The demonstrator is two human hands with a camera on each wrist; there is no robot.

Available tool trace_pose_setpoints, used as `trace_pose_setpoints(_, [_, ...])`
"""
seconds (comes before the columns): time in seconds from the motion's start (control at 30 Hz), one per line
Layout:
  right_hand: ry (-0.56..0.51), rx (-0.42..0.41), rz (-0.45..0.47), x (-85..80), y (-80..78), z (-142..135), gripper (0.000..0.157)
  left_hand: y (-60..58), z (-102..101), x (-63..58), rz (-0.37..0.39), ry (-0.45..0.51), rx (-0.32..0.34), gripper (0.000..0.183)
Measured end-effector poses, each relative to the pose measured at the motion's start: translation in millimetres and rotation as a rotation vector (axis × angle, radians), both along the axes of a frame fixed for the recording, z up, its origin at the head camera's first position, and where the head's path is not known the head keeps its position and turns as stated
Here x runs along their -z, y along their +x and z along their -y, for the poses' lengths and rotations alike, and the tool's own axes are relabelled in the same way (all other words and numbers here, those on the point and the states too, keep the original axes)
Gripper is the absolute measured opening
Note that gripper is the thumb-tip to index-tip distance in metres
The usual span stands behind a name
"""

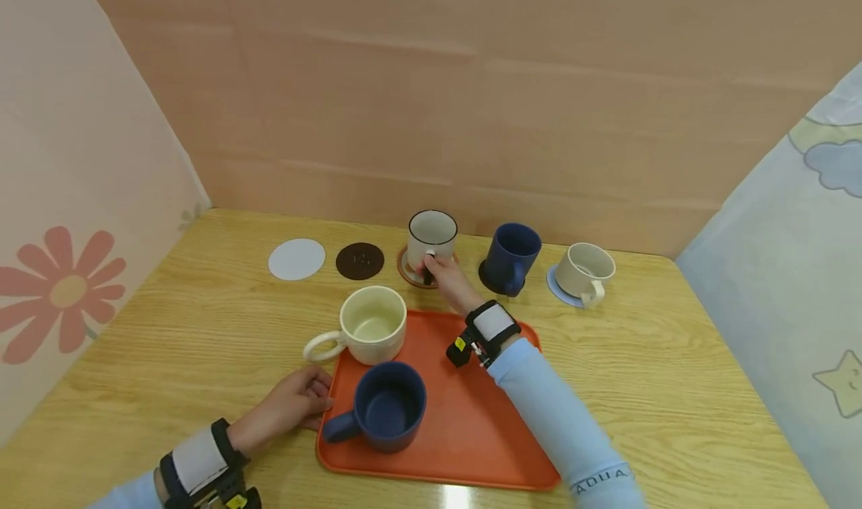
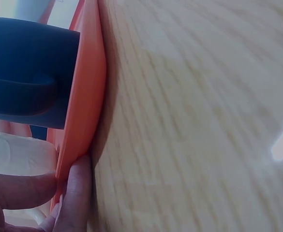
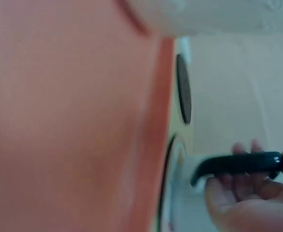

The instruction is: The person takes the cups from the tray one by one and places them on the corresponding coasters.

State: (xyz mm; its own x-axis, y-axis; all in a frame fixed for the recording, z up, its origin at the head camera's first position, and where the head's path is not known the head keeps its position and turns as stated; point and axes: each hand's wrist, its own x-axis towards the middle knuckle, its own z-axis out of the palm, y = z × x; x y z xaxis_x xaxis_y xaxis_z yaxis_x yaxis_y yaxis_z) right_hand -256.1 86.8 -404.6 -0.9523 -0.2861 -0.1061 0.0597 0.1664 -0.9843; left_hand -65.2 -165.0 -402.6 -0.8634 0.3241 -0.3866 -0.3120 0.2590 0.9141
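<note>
My right hand (image 1: pixel 453 281) holds the handle of a white mug (image 1: pixel 431 236) with a dark rim, which is on a round coaster (image 1: pixel 404 271) with a reddish-brown edge. The right wrist view shows the mug's black handle (image 3: pixel 238 163) with fingers curled round it. At the left edge of an orange tray (image 1: pixel 478 434) is my left hand (image 1: pixel 286 406). In the left wrist view its thumb (image 2: pixel 22 188) and fingers pinch the tray rim (image 2: pixel 85 101). A cream mug (image 1: pixel 372 337) and a navy blue mug (image 1: pixel 389 412) stand on the tray, handles toward the left.
To the left along the table's back lie a white coaster (image 1: pixel 296 260) and a dark brown coaster (image 1: pixel 360 260). On the right, another navy mug (image 1: pixel 513 251) stands on a black coaster, and an off-white cup (image 1: pixel 583 269) on a light blue coaster (image 1: pixel 560 292). Brown paper (image 1: pixel 471 105) rises behind.
</note>
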Motion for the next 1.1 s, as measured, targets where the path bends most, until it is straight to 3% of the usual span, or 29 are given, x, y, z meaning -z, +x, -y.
trace_pose_setpoints(0.03, [0.114,0.006,0.0,-15.8,10.3,0.8,0.037,-0.3,-0.1,0.3,0.0,-0.001,0.002,0.025])
trace_pose_setpoints(0.1, [0.299,-0.037,-0.041,-31.4,19.6,-3.7,0.037,-1.0,-0.2,0.7,0.005,-0.003,0.004,0.025])
trace_pose_setpoints(0.17, [0.396,-0.092,-0.067,-39.9,24.8,-9.1,0.036,-1.7,0.2,0.5,0.001,-0.008,0.011,0.025])
trace_pose_setpoints(0.27, [0.445,-0.171,-0.139,-42.6,27.1,-17.2,0.038,-2.5,0.3,-0.3,0.0,-0.017,0.015,0.025])
trace_pose_setpoints(0.43, [0.612,-0.182,-0.251,-41.5,32.4,-32.1,0.048,-2.4,-0.8,-0.3,-0.014,-0.029,0.007,0.025])
trace_pose_setpoints(0.57, [0.752,-0.209,-0.324,-38.5,38.1,-45.9,0.048,-2.4,-1.3,0.6,-0.016,-0.046,-0.014,0.026])
trace_pose_setpoints(0.83, [0.914,-0.317,-0.526,-34.4,53.6,-71.8,0.046,-2.1,-1.2,0.3,-0.015,-0.076,-0.037,0.027])
trace_pose_setpoints(1.1, [0.995,-0.332,-0.571,-34.7,68.2,-83.8,0.043,-2.4,-1.3,0.5,-0.006,-0.055,-0.024,0.028])
